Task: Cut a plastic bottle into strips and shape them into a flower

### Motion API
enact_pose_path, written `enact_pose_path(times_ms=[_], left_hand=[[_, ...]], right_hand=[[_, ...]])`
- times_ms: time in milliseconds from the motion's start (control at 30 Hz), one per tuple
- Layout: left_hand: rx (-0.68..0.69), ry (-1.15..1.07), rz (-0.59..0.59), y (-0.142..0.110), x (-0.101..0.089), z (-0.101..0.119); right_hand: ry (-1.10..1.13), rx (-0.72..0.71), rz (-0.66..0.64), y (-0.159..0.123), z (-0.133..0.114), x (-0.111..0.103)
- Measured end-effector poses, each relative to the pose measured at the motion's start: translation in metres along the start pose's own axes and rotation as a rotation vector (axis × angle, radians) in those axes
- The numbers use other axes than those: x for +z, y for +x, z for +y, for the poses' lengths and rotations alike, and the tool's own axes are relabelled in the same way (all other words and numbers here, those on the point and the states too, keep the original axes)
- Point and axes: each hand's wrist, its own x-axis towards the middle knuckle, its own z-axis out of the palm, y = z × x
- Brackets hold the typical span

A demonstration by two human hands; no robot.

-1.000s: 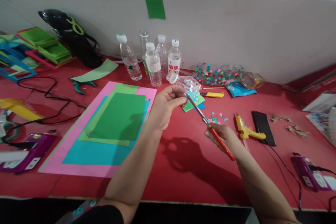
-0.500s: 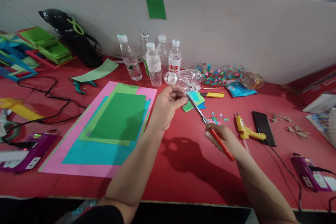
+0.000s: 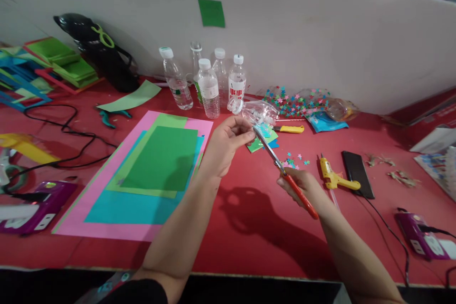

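Observation:
My left hand (image 3: 228, 140) is closed, thumb and fingers pinching the near edge of a clear plastic bottle (image 3: 254, 110) whose open neck points left. My right hand (image 3: 297, 183) grips the red handles of a pair of scissors (image 3: 273, 156). The blades look almost closed, and their tips reach the bottle's edge right beside my left fingertips. The clear plastic makes its cut edge hard to see. Just beyond the blades lie small green and blue paper pieces (image 3: 267, 140) and a yellow utility knife (image 3: 291, 129). Paper stars (image 3: 295, 159) are scattered near the scissors.
Several capped bottles (image 3: 208, 90) stand by the wall. Coloured paper sheets (image 3: 160, 161) lie left. A yellow glue gun (image 3: 335, 175), black phone (image 3: 359, 175) and purple power bank (image 3: 422, 235) are right. A black flask (image 3: 103, 57) leans at the back left, near teal pliers (image 3: 113, 116).
The clear bottle has tilted and shifted slightly right, its neck turning a little. Both hands and the scissors have barely moved.

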Motion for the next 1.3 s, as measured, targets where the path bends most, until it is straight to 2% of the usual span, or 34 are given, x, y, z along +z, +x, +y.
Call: enact_pose_path(times_ms=[100, 200, 233, 267, 367, 433, 600, 867, 1067, 1300], left_hand=[[0.036, 0.058, 0.009, 0.004, -0.005, -0.004], [0.135, 0.123, 0.157, 0.010, -0.013, -0.009], [0.195, 0.116, 0.146, 0.012, -0.015, -0.010], [0.233, 0.073, 0.066, 0.012, -0.017, -0.010], [0.175, -0.101, -0.238, 0.011, -0.016, -0.010], [0.188, -0.159, -0.303, 0.008, -0.013, -0.009], [0.323, -0.205, -0.261, 0.005, -0.009, -0.003], [0.288, -0.042, -0.196, 0.007, -0.019, 0.001], [0.342, 0.002, -0.167, 0.006, -0.018, 0.000], [0.347, 0.034, -0.149, 0.003, -0.014, 0.000]], right_hand=[[0.052, -0.054, 0.001, -0.001, 0.004, -0.002], [0.093, -0.132, -0.034, -0.003, 0.007, -0.006], [0.096, -0.151, -0.047, -0.004, 0.007, -0.007], [0.096, -0.164, -0.053, -0.004, 0.006, -0.008], [0.082, -0.174, -0.056, -0.005, 0.004, -0.010], [0.070, -0.162, -0.066, -0.006, 0.003, -0.011], [0.061, -0.144, -0.130, -0.007, 0.003, -0.014], [0.072, -0.176, -0.188, -0.008, 0.004, -0.014], [0.113, -0.134, -0.239, -0.011, -0.001, -0.012], [0.119, -0.127, -0.216, -0.012, -0.005, -0.008]])
